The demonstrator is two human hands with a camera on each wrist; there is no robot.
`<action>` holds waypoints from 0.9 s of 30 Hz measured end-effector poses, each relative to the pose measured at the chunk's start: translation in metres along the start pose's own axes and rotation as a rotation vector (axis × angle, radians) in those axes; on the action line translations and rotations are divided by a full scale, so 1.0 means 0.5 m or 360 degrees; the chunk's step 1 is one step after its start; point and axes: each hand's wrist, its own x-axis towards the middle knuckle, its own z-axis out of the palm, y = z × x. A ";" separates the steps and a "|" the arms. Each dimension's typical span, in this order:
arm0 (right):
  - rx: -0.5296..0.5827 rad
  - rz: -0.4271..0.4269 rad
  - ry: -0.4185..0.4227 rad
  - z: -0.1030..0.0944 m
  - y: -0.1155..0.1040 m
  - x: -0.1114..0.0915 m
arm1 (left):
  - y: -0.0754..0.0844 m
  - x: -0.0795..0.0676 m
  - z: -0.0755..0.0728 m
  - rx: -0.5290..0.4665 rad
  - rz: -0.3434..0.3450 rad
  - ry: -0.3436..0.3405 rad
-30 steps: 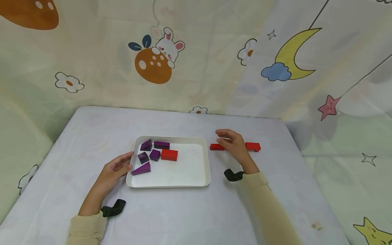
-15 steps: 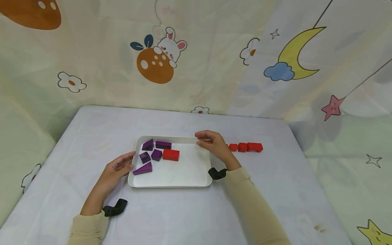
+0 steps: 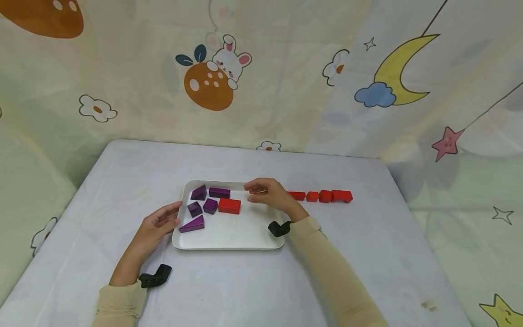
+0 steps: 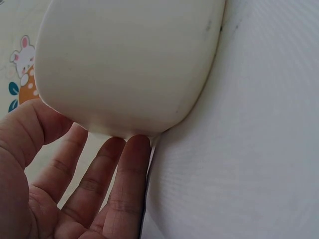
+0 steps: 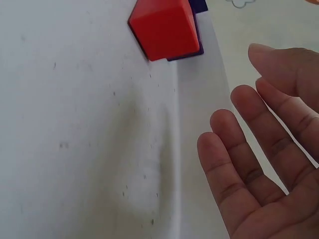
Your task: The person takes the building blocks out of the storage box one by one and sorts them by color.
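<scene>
Your right hand point(image 3: 267, 193) hovers over the far right part of the white tray point(image 3: 245, 234), its fingers and thumb apart with nothing between them, while your left hand point(image 3: 157, 225) has its fingers extended and its fingertips touching the tray's left end. The tray lies flat on the counter point(image 3: 229, 286) with its long side running left to right in front of you. In it, the red block point(image 3: 229, 206) lies with its long axis left to right; the purple bar point(image 3: 219, 193) just beyond it runs the same way. The low purple wedge point(image 3: 192, 224), nearest you, tapers toward your left, its tall end to the right. The upper purple wedge point(image 3: 199, 192) sits in the far left corner, and two purple cubes point(image 3: 210, 206) stand turned at an angle between the wedges and the red block. On the counter to the right, the row of red pieces point(image 3: 325, 196) lines up left to right, ending in a notched one. Your right wrist covers the left end of that row, and the black wrist piece point(image 3: 280, 228) hides part of the tray's right rim. In the right wrist view the red block is cut off at the top and masks most of the purple behind it; whether they touch, you cannot tell.
</scene>
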 end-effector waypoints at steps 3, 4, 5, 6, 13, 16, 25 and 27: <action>-0.0025 0.0010 -0.0071 0.009 -0.002 0.011 | 0.002 0.000 0.000 -0.0006 0.0002 -0.0003; -0.0036 0.0014 -0.0094 0.013 -0.003 0.014 | 0.002 0.000 0.000 -0.0007 0.0001 -0.0004; -0.0047 0.0019 -0.0115 0.016 -0.004 0.018 | 0.003 0.000 0.000 -0.0009 0.0000 -0.0006; -0.0062 0.0026 -0.0137 0.020 -0.004 0.021 | 0.003 0.000 0.000 -0.0009 -0.0002 -0.0007; -0.0180 0.0061 -0.0239 0.046 -0.011 0.031 | 0.006 -0.001 0.001 -0.0001 -0.0008 0.0000; -0.0211 0.0047 -0.0232 0.054 -0.014 0.033 | 0.007 -0.001 0.001 0.0004 -0.0006 0.0003; -0.0231 0.0074 -0.0133 0.059 -0.010 0.029 | 0.004 -0.002 0.002 0.0013 -0.0027 0.0013; -0.0200 0.0072 -0.0097 0.054 -0.008 0.023 | 0.003 -0.002 0.000 0.0013 -0.0027 0.0016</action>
